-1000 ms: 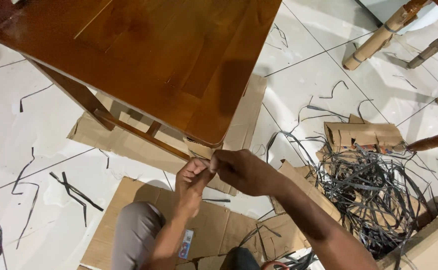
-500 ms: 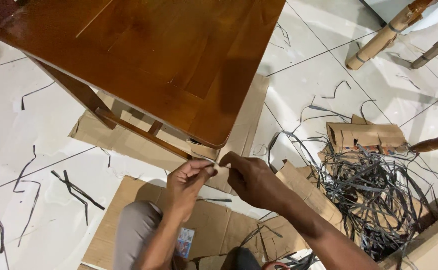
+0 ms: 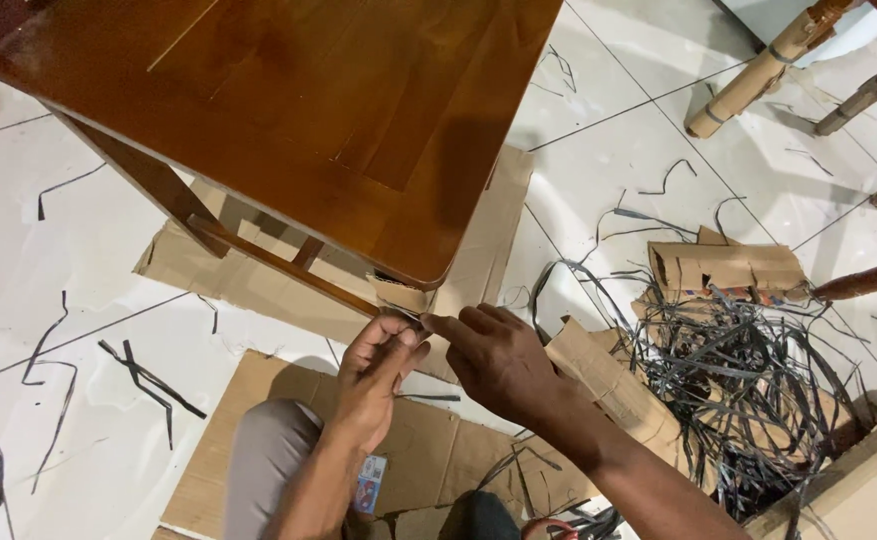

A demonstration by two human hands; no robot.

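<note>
A glossy brown wooden table (image 3: 288, 110) stands over me, its near corner wrapped below in a piece of cardboard (image 3: 400, 295). My left hand (image 3: 376, 370) pinches the lower edge of that cardboard wrap just under the corner. My right hand (image 3: 493, 355) reaches in from the right, its fingertips meeting the left hand's fingers at the same cardboard edge. Whether a strap lies between the fingers is too small to tell.
Flat cardboard sheets (image 3: 258, 430) lie on the white tiled floor (image 3: 78, 270) under the table and my knee (image 3: 268, 460). A tangle of black plastic straps (image 3: 758, 370) and cardboard scraps (image 3: 728, 265) piles at right. Wrapped chair legs (image 3: 758, 70) stand at upper right. Loose strap bits (image 3: 148, 385) lie left.
My right hand has loosened from a fist and its fingers now stretch toward the cardboard edge. The left hand has stayed at the corner, shifting slightly down.
</note>
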